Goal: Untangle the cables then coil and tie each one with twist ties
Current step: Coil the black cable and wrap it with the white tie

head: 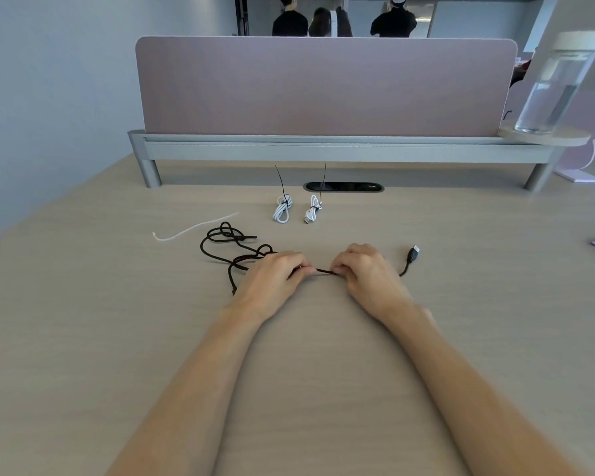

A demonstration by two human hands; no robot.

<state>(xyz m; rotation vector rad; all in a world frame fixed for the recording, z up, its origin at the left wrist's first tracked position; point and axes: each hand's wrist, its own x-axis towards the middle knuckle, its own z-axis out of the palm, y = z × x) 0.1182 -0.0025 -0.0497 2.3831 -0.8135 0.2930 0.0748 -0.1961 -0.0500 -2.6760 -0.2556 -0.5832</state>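
Black cable (pixel 220 247) pinched between both hands on the desk (pixel 83 338)
Left hand (pixel 272 276) and right hand (pixel 366 269) each close thumb and fingertips on a short straight stretch of it; loose tangled loops lie to the left, its USB plug (pixel 413 254) rests to the right. Behind, two white cables (pixel 282 209) lie coiled and bound with black ties; a white tie (pixel 193 228) lies loose near the tangle
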